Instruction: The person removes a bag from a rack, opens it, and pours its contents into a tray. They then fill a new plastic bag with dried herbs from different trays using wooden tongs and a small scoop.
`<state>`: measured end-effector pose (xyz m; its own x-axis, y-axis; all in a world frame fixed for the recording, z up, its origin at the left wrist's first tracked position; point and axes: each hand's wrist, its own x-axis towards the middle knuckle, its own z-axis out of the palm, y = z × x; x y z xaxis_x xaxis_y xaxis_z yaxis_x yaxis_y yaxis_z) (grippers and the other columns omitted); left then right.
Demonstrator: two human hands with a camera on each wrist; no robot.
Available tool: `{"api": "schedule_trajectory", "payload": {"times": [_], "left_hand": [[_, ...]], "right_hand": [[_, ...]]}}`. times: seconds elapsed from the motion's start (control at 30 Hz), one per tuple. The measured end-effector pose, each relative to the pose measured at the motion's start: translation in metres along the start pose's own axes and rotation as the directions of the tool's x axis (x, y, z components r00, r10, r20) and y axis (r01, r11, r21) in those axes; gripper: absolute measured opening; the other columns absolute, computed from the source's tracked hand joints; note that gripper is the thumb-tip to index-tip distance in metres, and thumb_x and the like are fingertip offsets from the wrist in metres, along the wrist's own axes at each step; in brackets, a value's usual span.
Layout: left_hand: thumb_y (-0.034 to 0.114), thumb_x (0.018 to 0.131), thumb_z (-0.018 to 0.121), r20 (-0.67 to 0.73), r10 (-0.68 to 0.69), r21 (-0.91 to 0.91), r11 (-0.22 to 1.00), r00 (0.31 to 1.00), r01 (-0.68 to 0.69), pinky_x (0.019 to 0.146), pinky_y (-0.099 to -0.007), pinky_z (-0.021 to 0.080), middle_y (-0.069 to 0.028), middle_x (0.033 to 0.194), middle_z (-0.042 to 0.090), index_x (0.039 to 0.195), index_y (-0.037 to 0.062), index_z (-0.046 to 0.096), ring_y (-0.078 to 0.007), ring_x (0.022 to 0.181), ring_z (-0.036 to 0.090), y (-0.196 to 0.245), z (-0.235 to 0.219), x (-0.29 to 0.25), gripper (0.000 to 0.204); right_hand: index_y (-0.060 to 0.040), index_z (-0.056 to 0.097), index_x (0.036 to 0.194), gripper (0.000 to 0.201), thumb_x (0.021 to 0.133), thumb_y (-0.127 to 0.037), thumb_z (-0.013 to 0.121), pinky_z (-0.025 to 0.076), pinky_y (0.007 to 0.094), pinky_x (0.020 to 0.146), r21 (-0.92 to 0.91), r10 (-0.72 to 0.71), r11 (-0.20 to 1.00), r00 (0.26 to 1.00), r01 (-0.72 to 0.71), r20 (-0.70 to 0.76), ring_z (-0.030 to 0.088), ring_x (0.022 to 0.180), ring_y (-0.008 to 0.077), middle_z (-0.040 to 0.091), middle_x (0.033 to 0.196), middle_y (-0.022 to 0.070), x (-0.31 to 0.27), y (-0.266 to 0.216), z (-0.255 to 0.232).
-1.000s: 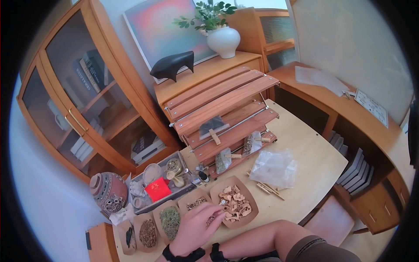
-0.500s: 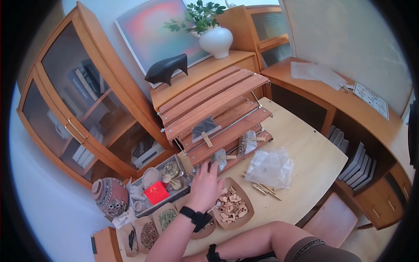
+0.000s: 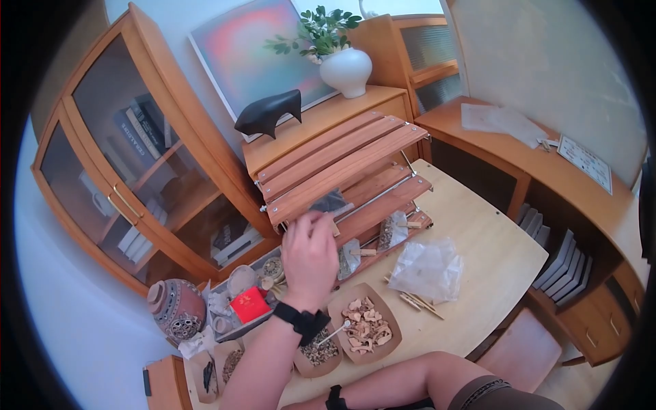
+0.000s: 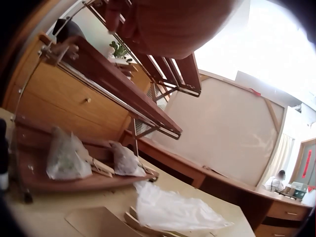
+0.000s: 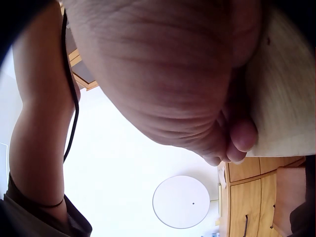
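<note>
My left hand (image 3: 309, 256) reaches up to the left end of a folding wooden rack (image 3: 348, 167), its fingers bent downward at the middle shelf. Whatever those fingertips touch is hidden behind the hand. Right beside them is a bag of dark contents (image 3: 330, 201) with a clothespin (image 3: 335, 230). Lower down, two clear bags, one of green bits (image 3: 349, 256) and one of brown bits (image 3: 393, 231), each carry a clothespin. In the right wrist view my right hand (image 5: 163, 74) has loosely curled fingers with nothing visible in them, close to the tabletop (image 5: 281, 94).
Paper trays hold pale dried chips (image 3: 369, 324), small brown bits (image 3: 319, 352) with a white spoon (image 3: 335, 333), and dark pods (image 3: 208, 376). Behind them is a box with a red packet (image 3: 249, 305); a patterned jar (image 3: 176, 311) stands left. Clear bags (image 3: 427, 268) and clothespins (image 3: 420, 305) lie right.
My left hand has gone from above the paper trays to the spot by the box and rack's foot, then up to the middle shelf. My right arm stays nearly still.
</note>
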<state>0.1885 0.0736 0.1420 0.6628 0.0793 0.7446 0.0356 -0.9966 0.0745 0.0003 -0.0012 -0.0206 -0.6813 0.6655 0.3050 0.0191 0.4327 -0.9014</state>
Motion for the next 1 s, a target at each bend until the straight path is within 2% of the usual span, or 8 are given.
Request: {"api": "schedule_trajectory", "payload": {"times": [0.17, 0.23, 0.33, 0.47, 0.53, 0.73, 0.83, 1.0], "left_hand": [[-0.008, 0.088, 0.056, 0.085, 0.014, 0.172, 0.985, 0.996, -0.028, 0.105, -0.0494, 0.048, -0.0228, 0.130, 0.063, 0.140, 0.0048, 0.059, -0.0439, 0.122, 0.059, -0.040, 0.015, 0.017, 0.054], [-0.010, 0.087, 0.052, 0.287, -0.008, 0.079, 0.997, 0.958, -0.016, 0.108, -0.0504, 0.046, -0.0264, 0.135, 0.060, 0.148, 0.0079, 0.052, -0.0467, 0.128, 0.054, -0.050, 0.020, 0.023, 0.064], [-0.009, 0.088, 0.051, 0.412, -0.029, -0.035, 0.998, 0.911, 0.047, 0.107, -0.0489, 0.047, -0.0255, 0.135, 0.060, 0.150, 0.0101, 0.051, -0.0454, 0.129, 0.054, -0.056, 0.026, 0.026, 0.065], [-0.005, 0.091, 0.053, 0.423, -0.020, -0.077, 0.995, 0.906, 0.058, 0.107, -0.0481, 0.047, -0.0235, 0.136, 0.060, 0.149, 0.0105, 0.052, -0.0438, 0.129, 0.055, -0.055, 0.024, 0.034, 0.060], [0.003, 0.095, 0.056, 0.483, -0.145, -0.027, 0.983, 0.864, 0.179, 0.104, -0.0481, 0.049, -0.0220, 0.136, 0.061, 0.146, 0.0106, 0.054, -0.0429, 0.125, 0.058, -0.048, 0.020, 0.036, 0.051], [0.013, 0.100, 0.059, 0.272, -0.180, 0.095, 0.983, 0.945, 0.160, 0.089, -0.0518, 0.054, -0.0203, 0.115, 0.071, 0.124, 0.0068, 0.066, -0.0438, 0.106, 0.066, -0.049, 0.025, 0.032, 0.026], [0.009, 0.099, 0.059, 0.074, -0.048, 0.008, 0.999, 0.996, 0.047, 0.084, -0.0500, 0.055, -0.0201, 0.106, 0.072, 0.117, 0.0035, 0.067, -0.0432, 0.099, 0.068, -0.038, 0.009, 0.021, 0.020], [0.004, 0.097, 0.062, 0.077, -0.012, -0.160, 0.987, 0.997, 0.024, 0.080, -0.0466, 0.055, -0.0193, 0.105, 0.071, 0.120, 0.0024, 0.066, -0.0401, 0.097, 0.069, -0.009, -0.035, -0.010, 0.024]], "right_hand": [[-0.0036, 0.078, 0.101, 0.021, 0.088, -0.020, 0.077, 0.055, 0.0397, 0.073, 0.024, 0.002, 1.000, 1.000, -0.002, 0.009, 0.072, 0.078, 0.0240, 0.077, 0.085, 0.0120, 0.002, 0.006, 0.002], [-0.0036, 0.078, 0.101, 0.021, 0.088, -0.020, 0.077, 0.055, 0.0395, 0.072, 0.039, -0.003, 0.999, 1.000, 0.003, 0.011, 0.072, 0.078, 0.0238, 0.077, 0.085, 0.0119, 0.002, 0.008, 0.002], [-0.0032, 0.077, 0.101, 0.021, 0.089, -0.021, 0.077, 0.055, 0.0390, 0.072, -0.010, -0.017, 1.000, 0.999, 0.017, 0.032, 0.072, 0.077, 0.0233, 0.077, 0.085, 0.0114, 0.003, 0.008, 0.001], [-0.0026, 0.077, 0.102, 0.022, 0.090, -0.021, 0.076, 0.055, 0.0388, 0.073, -0.030, -0.037, 0.999, 0.999, 0.036, -0.017, 0.072, 0.077, 0.0231, 0.077, 0.085, 0.0115, 0.006, 0.026, 0.011], [-0.0025, 0.077, 0.103, 0.023, 0.089, -0.021, 0.076, 0.055, 0.0387, 0.073, -0.027, -0.067, 0.997, 0.997, 0.066, -0.031, 0.072, 0.078, 0.0230, 0.077, 0.085, 0.0116, 0.008, 0.036, 0.016], [-0.0025, 0.077, 0.106, 0.024, 0.091, -0.020, 0.076, 0.055, 0.0377, 0.074, -0.095, -0.199, 0.978, 0.971, 0.187, -0.133, 0.072, 0.081, 0.0222, 0.078, 0.090, 0.0115, 0.012, 0.064, 0.028], [-0.0026, 0.077, 0.107, 0.024, 0.091, -0.021, 0.076, 0.055, 0.0380, 0.075, 0.043, -0.014, 0.999, 1.000, 0.014, 0.013, 0.072, 0.081, 0.0222, 0.078, 0.091, 0.0119, 0.002, 0.016, 0.004], [-0.0030, 0.077, 0.108, 0.024, 0.091, -0.021, 0.076, 0.055, 0.0385, 0.078, -0.018, -0.027, 0.999, 1.000, 0.027, 0.015, 0.072, 0.085, 0.0237, 0.077, 0.094, 0.0127, -0.001, 0.005, 0.000]]}}
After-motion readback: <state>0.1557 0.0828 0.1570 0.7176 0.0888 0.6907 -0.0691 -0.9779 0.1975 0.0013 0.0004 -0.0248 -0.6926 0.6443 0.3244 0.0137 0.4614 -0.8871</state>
